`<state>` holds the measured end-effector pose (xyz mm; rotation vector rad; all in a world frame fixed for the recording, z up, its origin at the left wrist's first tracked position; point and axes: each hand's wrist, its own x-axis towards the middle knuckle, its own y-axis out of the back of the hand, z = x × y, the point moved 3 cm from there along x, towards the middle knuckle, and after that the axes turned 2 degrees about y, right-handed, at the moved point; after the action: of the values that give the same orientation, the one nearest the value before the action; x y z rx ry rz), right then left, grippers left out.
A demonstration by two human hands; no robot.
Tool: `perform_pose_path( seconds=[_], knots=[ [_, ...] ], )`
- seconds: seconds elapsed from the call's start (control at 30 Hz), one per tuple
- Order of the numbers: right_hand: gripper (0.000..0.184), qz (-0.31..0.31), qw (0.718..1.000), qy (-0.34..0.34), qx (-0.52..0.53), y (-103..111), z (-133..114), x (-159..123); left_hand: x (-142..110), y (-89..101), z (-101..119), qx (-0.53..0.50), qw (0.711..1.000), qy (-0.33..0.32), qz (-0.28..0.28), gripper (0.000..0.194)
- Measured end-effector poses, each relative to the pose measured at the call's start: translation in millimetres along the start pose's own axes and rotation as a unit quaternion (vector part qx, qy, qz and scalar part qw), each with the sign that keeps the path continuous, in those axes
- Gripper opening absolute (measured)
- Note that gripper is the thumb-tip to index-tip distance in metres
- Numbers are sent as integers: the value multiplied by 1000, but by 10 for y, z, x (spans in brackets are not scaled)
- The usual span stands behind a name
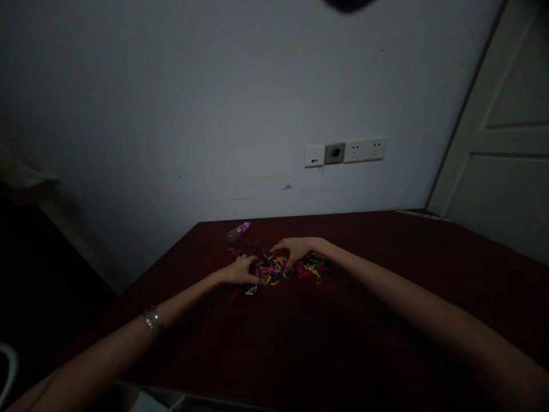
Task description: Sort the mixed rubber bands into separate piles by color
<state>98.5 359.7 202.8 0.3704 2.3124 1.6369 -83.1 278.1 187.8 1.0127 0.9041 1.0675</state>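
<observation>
A heap of small coloured elastic bands point(281, 269) in pink, yellow, blue and green lies on a dark red table point(386, 297). My left hand point(241, 271) rests at the heap's left edge, fingers curled down into the bands. My right hand point(295, 249) reaches over the heap's far side, fingers bent and touching the bands. The dim light hides whether either hand pinches a band. A bracelet point(152, 320) circles my left forearm.
A small clear bottle with a pink cap point(238, 231) lies on its side near the table's far left corner. A row of wall sockets point(345, 151) sits on the white wall behind. A pale door point(501, 154) stands at the right.
</observation>
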Motion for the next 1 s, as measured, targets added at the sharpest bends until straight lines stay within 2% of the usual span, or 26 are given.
perform_pose_path(
  seconds=[0.1, 0.27, 0.37, 0.47, 0.6, 0.77, 0.83, 0.93, 1.0],
  knots=[
    [75, -40, 999, -1, -29, -176, -99, 273, -84, -93, -34, 10, 1000, 3, -8, 82],
    [48, -36, 998, -29, -49, -282, -158, 382, -20, -245, 24, -12, 999, -14, 35, 47],
    [36, -24, 998, -43, -44, -260, -133, 273, 100, -307, 87, -50, 997, -25, 60, 32],
    [30, 6, 997, -66, -38, -154, -45, 91, 247, -315, 185, -79, 993, -23, 79, 27],
    [33, 60, 992, -108, -29, 102, 183, -218, 484, -217, 345, -142, 982, -11, 126, 25],
    [36, 99, 981, -168, -17, 334, 513, -569, 785, -87, 519, -199, 962, -35, 183, 27],
    [37, 102, 978, -182, -9, 349, 600, -670, 870, -102, 567, -212, 963, -47, 161, 29],
    [36, 96, 977, -190, 8, 315, 665, -772, 935, -180, 623, -235, 965, -77, 82, 33],
    [35, 99, 977, -187, 16, 291, 672, -811, 942, -211, 634, -252, 962, -88, 52, 35]
  ],
)
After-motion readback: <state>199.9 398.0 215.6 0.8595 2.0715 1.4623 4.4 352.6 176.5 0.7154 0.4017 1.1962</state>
